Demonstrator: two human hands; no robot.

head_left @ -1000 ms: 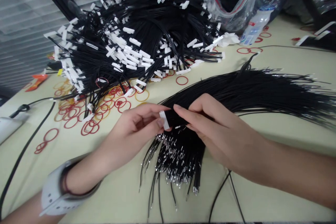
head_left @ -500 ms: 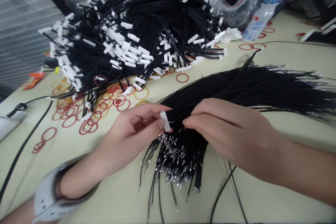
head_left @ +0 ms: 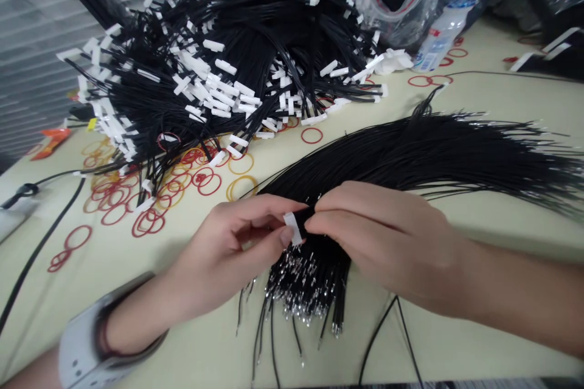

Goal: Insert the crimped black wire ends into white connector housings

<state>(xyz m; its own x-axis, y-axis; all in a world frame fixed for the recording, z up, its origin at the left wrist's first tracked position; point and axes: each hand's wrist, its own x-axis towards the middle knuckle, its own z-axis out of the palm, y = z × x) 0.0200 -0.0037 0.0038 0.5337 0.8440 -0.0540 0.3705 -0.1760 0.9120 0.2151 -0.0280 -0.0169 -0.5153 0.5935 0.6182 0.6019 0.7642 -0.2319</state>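
**Left grip**: bare hand, fingertips closed in a tight pinch on a small flat white plastic connector, which stands out from the pinch on the side toward the right grip. A white wrist strap sits on the wrist behind this grip.

**Right grip**: bare hand, nearly closed, fingers curled over strands of a long black insulated wire bundle, just beside the connector. Exactly which strands it has hold of is hidden by the fingers.

**Wire bundle:** passes under the right grip and fans out beyond it, away from the left grip. Its bright crimped metal wire ends hang on the near side, just below both grips.

**Around the grips:** beyond them lies a large heap of black wires fitted with white connectors. Loose red and amber rubber bands lie beyond the left grip. Further off, past the right grip, are a clear zip-seal plastic bag and a clear plastic water bottle. All rest on a pale cream table.

**Handling note:** a pinch close to the connector, with the strands kept parallel, looks surest; tugging from deep in the bundle would likely snag neighbouring wires.
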